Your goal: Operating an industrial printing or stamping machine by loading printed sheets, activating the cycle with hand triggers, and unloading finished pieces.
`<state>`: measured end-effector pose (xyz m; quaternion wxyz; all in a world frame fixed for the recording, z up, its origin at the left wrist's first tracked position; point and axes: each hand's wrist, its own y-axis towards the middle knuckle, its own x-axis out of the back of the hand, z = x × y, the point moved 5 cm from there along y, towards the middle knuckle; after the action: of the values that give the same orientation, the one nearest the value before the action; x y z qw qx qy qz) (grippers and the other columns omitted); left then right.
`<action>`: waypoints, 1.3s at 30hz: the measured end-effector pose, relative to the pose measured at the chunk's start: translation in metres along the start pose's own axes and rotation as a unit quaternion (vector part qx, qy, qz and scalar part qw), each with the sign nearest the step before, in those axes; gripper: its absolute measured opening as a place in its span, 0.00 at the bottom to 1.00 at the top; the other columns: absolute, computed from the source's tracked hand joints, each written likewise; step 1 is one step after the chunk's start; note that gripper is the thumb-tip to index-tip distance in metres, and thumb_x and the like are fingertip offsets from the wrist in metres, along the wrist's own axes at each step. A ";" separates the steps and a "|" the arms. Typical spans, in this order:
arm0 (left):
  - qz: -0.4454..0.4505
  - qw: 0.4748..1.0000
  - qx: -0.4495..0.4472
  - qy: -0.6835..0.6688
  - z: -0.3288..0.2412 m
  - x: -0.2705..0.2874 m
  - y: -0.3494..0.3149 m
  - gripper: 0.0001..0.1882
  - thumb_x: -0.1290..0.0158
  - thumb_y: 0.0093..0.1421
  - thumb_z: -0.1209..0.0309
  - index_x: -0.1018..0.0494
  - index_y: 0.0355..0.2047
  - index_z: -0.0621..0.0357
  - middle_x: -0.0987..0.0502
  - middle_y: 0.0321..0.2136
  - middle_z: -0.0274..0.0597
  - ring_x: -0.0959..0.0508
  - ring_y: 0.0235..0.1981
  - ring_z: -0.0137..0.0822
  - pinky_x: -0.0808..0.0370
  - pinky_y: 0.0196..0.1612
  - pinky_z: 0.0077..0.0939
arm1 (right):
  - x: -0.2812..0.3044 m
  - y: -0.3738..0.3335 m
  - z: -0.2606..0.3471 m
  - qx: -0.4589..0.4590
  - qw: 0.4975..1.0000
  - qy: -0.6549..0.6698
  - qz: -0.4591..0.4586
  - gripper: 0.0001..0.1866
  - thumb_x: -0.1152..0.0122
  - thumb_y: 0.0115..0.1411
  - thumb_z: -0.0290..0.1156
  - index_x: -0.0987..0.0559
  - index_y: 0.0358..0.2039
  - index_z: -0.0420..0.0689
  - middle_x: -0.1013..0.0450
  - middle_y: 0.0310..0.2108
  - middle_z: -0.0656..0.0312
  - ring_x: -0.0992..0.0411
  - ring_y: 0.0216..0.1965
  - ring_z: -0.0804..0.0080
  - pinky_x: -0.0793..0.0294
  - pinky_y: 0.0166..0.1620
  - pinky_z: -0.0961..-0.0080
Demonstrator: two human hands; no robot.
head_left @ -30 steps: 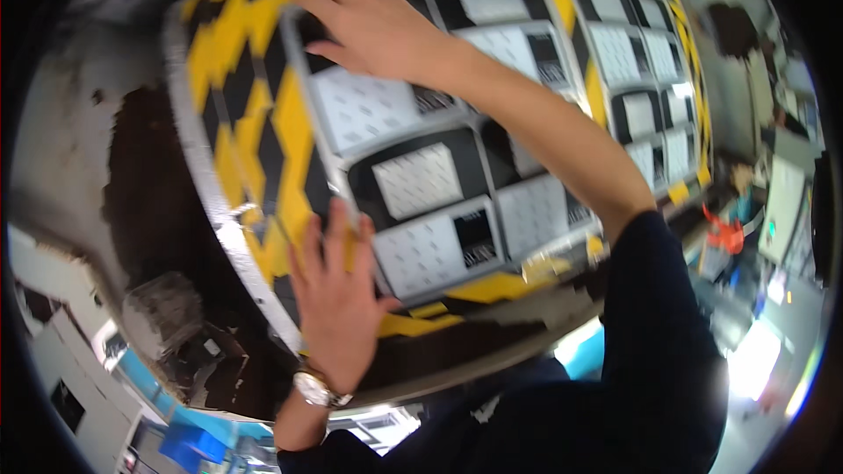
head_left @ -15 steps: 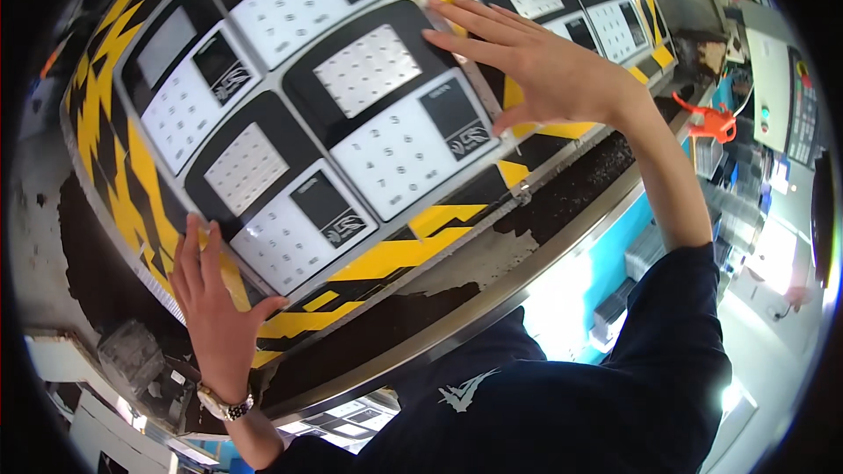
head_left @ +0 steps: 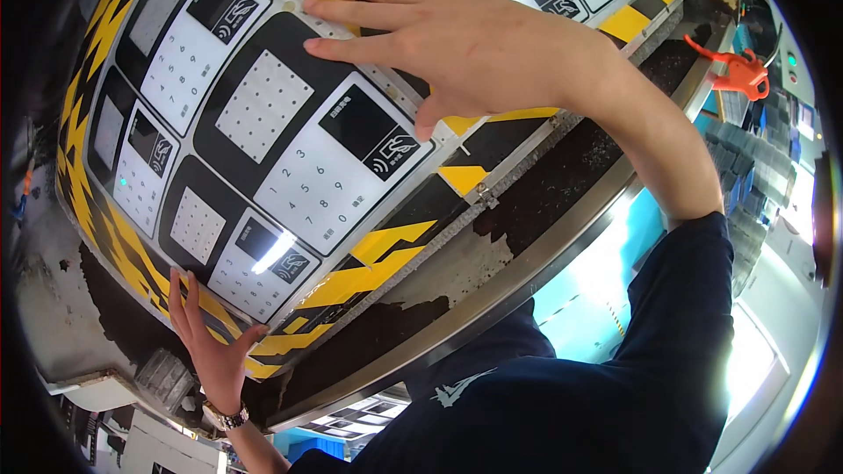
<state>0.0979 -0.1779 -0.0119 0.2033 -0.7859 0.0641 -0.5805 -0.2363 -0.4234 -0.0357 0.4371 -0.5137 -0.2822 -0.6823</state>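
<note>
A sheet of black-and-white keypad panels [head_left: 307, 184] lies on a flat bed bordered by black-and-yellow striped tape [head_left: 378, 259]. Each panel shows a white key area, a black field and a dotted window. At the sheet's near left corner, my left hand [head_left: 215, 355] has its fingers stretched along the edge and its thumb held apart. My right hand [head_left: 492, 53] is spread over the strip right of the large panel, thumb by that panel's right edge. Both hands are open and grip nothing. The right hand and forearm cover part of the panels behind.
A metal rail [head_left: 562, 237] curves between the bed and my body. An orange trigger-handled gun [head_left: 746, 76] is at the right, near stacked sheets [head_left: 733, 167]. A translucent block [head_left: 167, 377] sits at the lower left. A metal watch [head_left: 230, 419] circles my left wrist.
The view has shifted and tilted, so the right hand looks larger and further left, the left hand slightly lower. Both hands remain at the same edges of the panels, fingers spread.
</note>
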 end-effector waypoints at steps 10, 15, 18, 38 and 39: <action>-0.027 0.997 -0.059 0.031 -0.005 0.005 0.000 0.48 0.21 0.29 0.65 0.34 0.53 0.52 0.48 0.74 0.49 0.42 0.69 0.59 0.43 0.70 0.54 | 0.010 -0.002 -0.001 -0.002 0.995 0.084 0.052 0.40 0.23 0.46 0.28 0.33 0.59 0.44 0.49 0.76 0.55 0.59 0.78 0.55 0.59 0.78 0.52; 0.014 0.999 -0.032 -0.027 -0.005 0.003 -0.007 0.41 0.25 0.38 0.77 0.35 0.51 0.49 0.58 0.77 0.56 0.50 0.75 0.62 0.42 0.70 0.52 | 0.011 -0.001 0.001 0.038 0.992 0.092 0.077 0.33 0.22 0.49 0.34 0.29 0.52 0.44 0.54 0.77 0.49 0.60 0.78 0.50 0.58 0.76 0.46; 0.014 0.991 0.001 -0.130 -0.007 0.004 -0.006 0.32 0.28 0.44 0.75 0.34 0.47 0.52 0.61 0.77 0.57 0.55 0.76 0.63 0.45 0.73 0.49 | 0.009 -0.004 0.004 0.033 0.989 0.104 0.099 0.26 0.25 0.51 0.30 0.28 0.48 0.44 0.60 0.77 0.47 0.66 0.79 0.50 0.63 0.77 0.46; -0.204 0.974 -0.095 -0.034 -0.332 0.019 0.178 0.19 0.34 0.57 0.64 0.17 0.45 0.59 0.16 0.48 0.42 0.22 0.49 0.40 0.36 0.60 0.45 | 0.126 -0.121 -0.295 -0.388 0.898 0.076 -0.192 0.18 0.32 0.60 0.32 0.22 0.47 0.36 0.22 0.40 0.46 0.23 0.45 0.44 0.24 0.48 0.57; -0.187 0.978 -0.088 -0.030 -0.332 0.017 0.182 0.18 0.34 0.57 0.63 0.17 0.46 0.59 0.16 0.49 0.42 0.22 0.48 0.39 0.36 0.60 0.44 | 0.123 -0.122 -0.299 -0.392 0.898 0.109 -0.166 0.21 0.30 0.60 0.35 0.23 0.47 0.34 0.21 0.40 0.45 0.22 0.44 0.45 0.23 0.48 0.58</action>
<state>-0.1835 -0.4300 0.0122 0.0231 -0.8157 -0.0388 -0.5768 -0.4915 -0.6540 -0.0047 0.1083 -0.5118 -0.0234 -0.8519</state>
